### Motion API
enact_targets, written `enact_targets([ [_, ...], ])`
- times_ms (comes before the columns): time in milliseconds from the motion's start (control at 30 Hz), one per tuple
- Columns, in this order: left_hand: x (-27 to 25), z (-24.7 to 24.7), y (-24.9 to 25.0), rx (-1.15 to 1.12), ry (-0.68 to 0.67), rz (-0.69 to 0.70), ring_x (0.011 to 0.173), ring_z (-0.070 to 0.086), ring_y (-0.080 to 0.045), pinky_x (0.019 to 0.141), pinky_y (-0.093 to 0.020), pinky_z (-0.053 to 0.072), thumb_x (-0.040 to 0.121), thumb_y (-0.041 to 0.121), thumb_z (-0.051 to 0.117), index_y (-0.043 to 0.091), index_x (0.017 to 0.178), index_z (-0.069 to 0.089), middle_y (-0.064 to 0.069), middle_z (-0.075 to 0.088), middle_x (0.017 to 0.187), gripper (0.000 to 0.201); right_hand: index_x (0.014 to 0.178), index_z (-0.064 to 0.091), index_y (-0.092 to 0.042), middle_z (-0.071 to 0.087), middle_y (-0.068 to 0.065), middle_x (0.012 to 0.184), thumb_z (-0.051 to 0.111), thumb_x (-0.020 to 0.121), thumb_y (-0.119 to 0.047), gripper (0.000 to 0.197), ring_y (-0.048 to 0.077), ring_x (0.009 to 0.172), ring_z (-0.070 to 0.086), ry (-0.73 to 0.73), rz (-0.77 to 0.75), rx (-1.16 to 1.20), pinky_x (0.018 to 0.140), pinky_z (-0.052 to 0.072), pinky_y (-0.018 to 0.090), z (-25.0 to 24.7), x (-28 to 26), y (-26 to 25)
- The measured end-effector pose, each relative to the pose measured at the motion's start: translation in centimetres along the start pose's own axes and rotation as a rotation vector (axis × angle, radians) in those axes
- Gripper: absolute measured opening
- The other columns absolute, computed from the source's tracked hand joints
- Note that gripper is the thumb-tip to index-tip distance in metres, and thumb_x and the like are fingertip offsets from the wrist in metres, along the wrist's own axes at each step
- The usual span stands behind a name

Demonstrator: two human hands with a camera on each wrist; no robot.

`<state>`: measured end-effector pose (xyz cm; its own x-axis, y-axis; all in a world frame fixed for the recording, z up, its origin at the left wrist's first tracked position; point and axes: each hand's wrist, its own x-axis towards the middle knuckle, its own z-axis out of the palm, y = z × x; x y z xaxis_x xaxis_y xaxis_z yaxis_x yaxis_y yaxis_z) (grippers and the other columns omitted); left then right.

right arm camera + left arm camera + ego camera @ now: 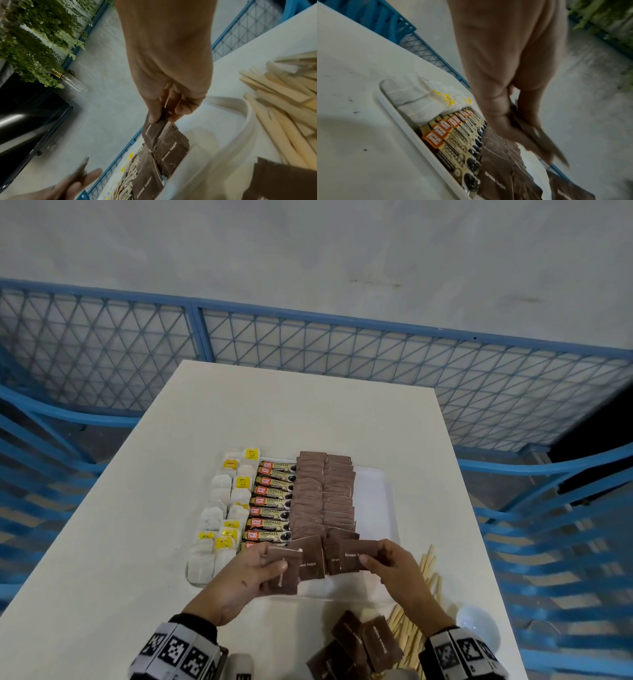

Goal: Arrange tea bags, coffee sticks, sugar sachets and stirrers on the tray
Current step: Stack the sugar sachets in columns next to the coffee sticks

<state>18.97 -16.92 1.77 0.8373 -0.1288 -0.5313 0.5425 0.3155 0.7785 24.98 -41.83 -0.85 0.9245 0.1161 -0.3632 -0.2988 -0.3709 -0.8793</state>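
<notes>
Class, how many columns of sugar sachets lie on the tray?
2. The left column lies beside the coffee sticks, the right column next to it. The left hand and right hand hide their near ends.

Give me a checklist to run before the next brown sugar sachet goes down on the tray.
1. Right hand pinches a sachet: ok.
2. Left hand holds spare sachets: ok.
3. Sugar rows neat, overlapping: ok.
4. Bare tray strip right of the sugar, for stirrers: ok.
5. Stirrers on tray: not ok, still on the table.
6. Loose sachets near the front edge remain: not ok.
</notes>
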Motion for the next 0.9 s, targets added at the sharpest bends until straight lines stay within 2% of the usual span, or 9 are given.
enact_targets([
  [100, 0.9, 0.5, 0.1, 0.106, 0.005, 0.055, 0.077, 0.066, -0.021, 0.071, -0.031, 0.056, 0.092, 0.002, 0.050, 0.001, 0.109, 0.064, -0.011, 0.070, 0.093, 0.022, 0.090, 0.065, -0.008, 0.067, -0.002, 0.078, 0.065, 0.084, -0.007, 0.006, 0.002, 0.064, 0.058, 0.003, 0.005, 0.013, 0.054, 0.044, 0.010, 0.0, 0.2, 0.2],
  [233, 1.8, 0.7, 0.4, 0.214, 0.000, 0.048, 0.080, 0.068, -0.014, 0.071, -0.027, 0.056, 0.091, -0.006, 0.048, 0.009, 0.103, 0.067, -0.003, 0.073, 0.090, 0.027, 0.091, 0.065, -0.008, 0.068, 0.005, 0.080, 0.066, 0.084, -0.008, 0.007, 0.009, 0.063, 0.057, -0.040, 0.028, -0.008, 0.060, 0.048, 0.014, 0.2, 0.5, 0.6],
  [333, 3.1, 0.4, 0.2, 0.665, 0.030, 0.105, 0.087, 0.067, -0.014, 0.085, -0.033, 0.054, 0.085, 0.002, 0.062, 0.017, 0.098, 0.070, 0.000, 0.072, 0.093, 0.021, 0.084, 0.064, -0.014, 0.065, 0.001, 0.072, 0.069, 0.082, -0.010, 0.007, 0.005, 0.059, 0.057, -0.069, 0.027, -0.082, 0.060, 0.046, 0.011, 0.4, 0.9, 0.8],
  [400, 4.0, 0.6, -0.2, 0.938, 0.062, 0.151, 0.091, 0.065, -0.013, 0.084, -0.026, 0.052, 0.080, 0.009, 0.069, 0.018, 0.098, 0.069, 0.001, 0.070, 0.095, 0.019, 0.078, 0.061, -0.020, 0.063, -0.007, 0.069, 0.071, 0.080, -0.009, 0.014, -0.001, 0.058, 0.056, -0.085, -0.001, -0.144, 0.058, 0.043, 0.008, 0.7, 1.1, 0.7],
  [500, 4.9, 1.2, -1.2, 1.085, 0.120, 0.218, 0.085, 0.060, -0.009, 0.069, -0.008, 0.041, 0.078, 0.010, 0.070, 0.016, 0.097, 0.069, 0.006, 0.063, 0.087, 0.020, 0.078, 0.057, -0.027, 0.060, -0.013, 0.074, 0.072, 0.079, -0.016, 0.019, -0.001, 0.068, 0.055, -0.089, -0.062, -0.355, 0.059, 0.039, 0.004, 1.3, 1.3, 0.6],
  [633, 5.4, 1.7, -2.5, 1.248, 0.130, 0.276, 0.086, 0.056, -0.010, 0.073, -0.016, 0.039, 0.080, 0.013, 0.068, 0.016, 0.098, 0.065, 0.003, 0.064, 0.095, 0.019, 0.095, 0.057, -0.022, 0.060, -0.008, 0.089, 0.069, 0.081, -0.024, 0.018, 0.005, 0.077, 0.050, -0.117, -0.145, -0.614, 0.060, 0.036, 0.002, 1.7, 1.6, 0.6],
  [800, 5.6, 2.2, -3.4, 1.452, 0.212, 0.452, 0.104, 0.053, -0.015, 0.088, -0.023, 0.037, 0.086, 0.022, 0.059, 0.019, 0.110, 0.056, 0.004, 0.057, 0.113, 0.024, 0.096, 0.049, -0.019, 0.061, 0.001, 0.101, 0.068, 0.079, -0.021, 0.025, 0.013, 0.085, 0.053, -0.137, -0.169, -0.646, 0.074, 0.046, 0.019, 2.0, 2.1, 0.7],
  [867, 5.3, 2.6, -3.4, 1.525, 0.240, 0.460, 0.104, 0.054, -0.017, 0.089, -0.028, 0.038, 0.084, 0.023, 0.062, 0.020, 0.109, 0.057, 0.004, 0.056, 0.110, 0.025, 0.094, 0.043, -0.022, 0.057, -0.001, 0.100, 0.068, 0.078, -0.019, 0.029, 0.013, 0.083, 0.052, -0.133, -0.192, -0.649, 0.069, 0.043, 0.016, 2.0, 2.3, 0.7],
  [900, 5.2, 2.7, -3.3, 1.543, 0.240, 0.465, 0.097, 0.058, -0.018, 0.084, -0.030, 0.043, 0.078, 0.023, 0.069, 0.020, 0.102, 0.060, 0.003, 0.059, 0.103, 0.026, 0.095, 0.041, -0.023, 0.054, -0.002, 0.099, 0.068, 0.078, -0.018, 0.032, 0.011, 0.081, 0.050, -0.131, -0.199, -0.647, 0.066, 0.039, 0.013, 2.0, 2.4, 0.8],
])
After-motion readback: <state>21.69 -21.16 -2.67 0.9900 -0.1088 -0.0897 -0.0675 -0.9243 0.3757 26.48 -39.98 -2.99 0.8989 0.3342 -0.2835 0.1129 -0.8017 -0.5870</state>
